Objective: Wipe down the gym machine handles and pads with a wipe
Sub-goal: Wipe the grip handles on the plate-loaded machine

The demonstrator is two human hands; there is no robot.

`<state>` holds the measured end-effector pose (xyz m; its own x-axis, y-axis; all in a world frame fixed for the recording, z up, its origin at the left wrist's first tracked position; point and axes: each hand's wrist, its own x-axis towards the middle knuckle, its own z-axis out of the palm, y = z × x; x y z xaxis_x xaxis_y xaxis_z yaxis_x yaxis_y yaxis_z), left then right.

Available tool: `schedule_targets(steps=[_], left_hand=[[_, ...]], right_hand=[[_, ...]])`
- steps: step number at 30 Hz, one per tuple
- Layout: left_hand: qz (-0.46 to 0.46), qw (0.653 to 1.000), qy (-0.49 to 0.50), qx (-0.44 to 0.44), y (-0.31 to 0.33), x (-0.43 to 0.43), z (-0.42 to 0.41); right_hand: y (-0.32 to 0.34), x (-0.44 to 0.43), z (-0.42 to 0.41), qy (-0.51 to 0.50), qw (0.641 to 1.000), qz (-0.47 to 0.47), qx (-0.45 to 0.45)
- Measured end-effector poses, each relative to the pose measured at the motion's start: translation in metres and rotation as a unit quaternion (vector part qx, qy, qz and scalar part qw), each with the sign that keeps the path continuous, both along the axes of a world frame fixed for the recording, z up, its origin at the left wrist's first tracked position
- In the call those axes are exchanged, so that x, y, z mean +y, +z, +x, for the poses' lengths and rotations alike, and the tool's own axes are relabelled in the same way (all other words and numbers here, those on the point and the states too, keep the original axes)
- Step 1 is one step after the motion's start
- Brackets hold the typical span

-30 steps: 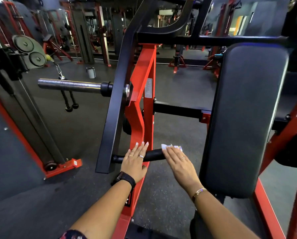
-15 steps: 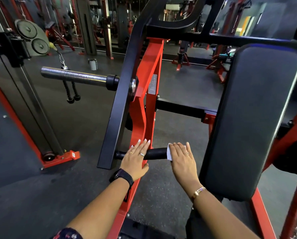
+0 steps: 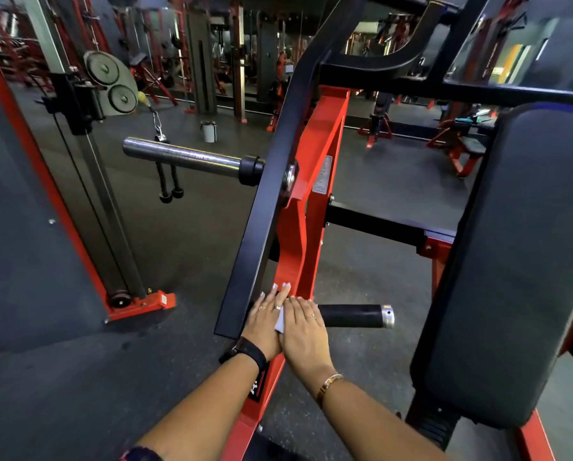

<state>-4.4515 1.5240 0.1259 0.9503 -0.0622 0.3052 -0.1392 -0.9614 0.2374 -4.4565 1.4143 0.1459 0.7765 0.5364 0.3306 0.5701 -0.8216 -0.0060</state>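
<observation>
Head view, looking down at a gym machine. Its black handle (image 3: 351,315) lies level, its long axis running left to right, and its silver-capped end points right toward the tall black back pad (image 3: 511,261). The left hand (image 3: 267,322) rests flat, fingers straight, on the handle's inner end by the black lever arm (image 3: 261,227). The right hand (image 3: 303,327), fingers laid flat, presses a white wipe (image 3: 280,322) onto the handle. The hands hide most of the wipe and the handle's inner end, and the frame's right edge cuts off the pad.
</observation>
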Motion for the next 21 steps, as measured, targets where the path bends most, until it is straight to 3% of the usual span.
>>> schedule_targets(steps=[2,10,17,21], left_hand=[[-0.009,1.000,0.008,0.026,-0.006,0.001,0.001],[-0.051,0.999,0.009,-0.015,0.002,-0.003,-0.008],[-0.048,0.999,0.011,0.009,0.003,-0.003,-0.008],[-0.044,0.999,0.014,0.013,0.001,-0.004,-0.008]], right_hand=[[-0.001,-0.011,0.004,0.028,0.998,-0.035,-0.033],[-0.004,-0.081,0.018,0.088,0.973,-0.118,-0.177],[0.011,-0.145,0.023,-0.036,0.979,-0.089,-0.180],[0.004,-0.110,0.004,-0.153,0.983,0.031,-0.100]])
